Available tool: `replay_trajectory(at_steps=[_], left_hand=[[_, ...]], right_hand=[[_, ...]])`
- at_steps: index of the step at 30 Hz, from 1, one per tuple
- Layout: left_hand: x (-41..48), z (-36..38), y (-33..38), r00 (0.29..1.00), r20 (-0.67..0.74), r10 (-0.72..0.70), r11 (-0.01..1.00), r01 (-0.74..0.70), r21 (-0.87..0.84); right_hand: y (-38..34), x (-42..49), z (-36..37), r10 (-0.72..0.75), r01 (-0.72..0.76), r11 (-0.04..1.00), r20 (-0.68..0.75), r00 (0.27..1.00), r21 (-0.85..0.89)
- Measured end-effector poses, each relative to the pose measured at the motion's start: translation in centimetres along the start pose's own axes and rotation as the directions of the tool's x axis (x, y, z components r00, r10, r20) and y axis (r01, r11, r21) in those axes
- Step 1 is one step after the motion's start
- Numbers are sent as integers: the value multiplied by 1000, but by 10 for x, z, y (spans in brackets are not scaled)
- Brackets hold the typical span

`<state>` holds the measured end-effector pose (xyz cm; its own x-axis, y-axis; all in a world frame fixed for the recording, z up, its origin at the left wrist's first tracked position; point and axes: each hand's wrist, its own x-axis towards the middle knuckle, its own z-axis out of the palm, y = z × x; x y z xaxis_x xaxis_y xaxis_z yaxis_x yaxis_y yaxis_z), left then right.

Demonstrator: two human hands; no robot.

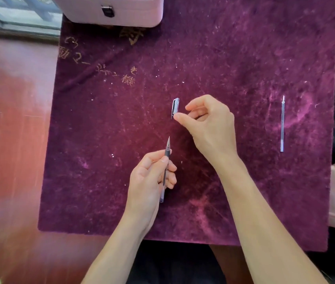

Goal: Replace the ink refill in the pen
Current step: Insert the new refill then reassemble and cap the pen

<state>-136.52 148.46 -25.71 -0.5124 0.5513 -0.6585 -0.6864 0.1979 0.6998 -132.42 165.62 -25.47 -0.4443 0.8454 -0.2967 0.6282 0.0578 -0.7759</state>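
Purple velvet cloth [224, 58] covers the table. Left hand [148, 181] has its fingers closed around the uncapped pen [165, 167], tip pointing away from the person. Right hand [209, 124] is loosely curled, its thumb tip touching the pen cap [175, 107] lying on the cloth; whether it grips the cap is unclear. Well to the right lies a spare ink refill [282, 124]. A pale pink case [111, 9] sits at the far edge.

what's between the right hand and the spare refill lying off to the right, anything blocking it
Nothing visible. Only bare purple cloth lies between the right hand and the refill. The pen cap sits on the hand's other side; the left hand holds the pen.
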Motion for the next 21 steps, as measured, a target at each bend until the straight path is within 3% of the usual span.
replay_trajectory(at_steps=[9,21], left_hand=[[0,-5,2,1000,13,-6,998,6,-57],[-5,-4,-5,1000,28,1,998,0,-56]], right_hand=[[-16,26,27,18,-27,989,-65,998,-145],[-18,25,18,52,-58,986,-39,998,-157]])
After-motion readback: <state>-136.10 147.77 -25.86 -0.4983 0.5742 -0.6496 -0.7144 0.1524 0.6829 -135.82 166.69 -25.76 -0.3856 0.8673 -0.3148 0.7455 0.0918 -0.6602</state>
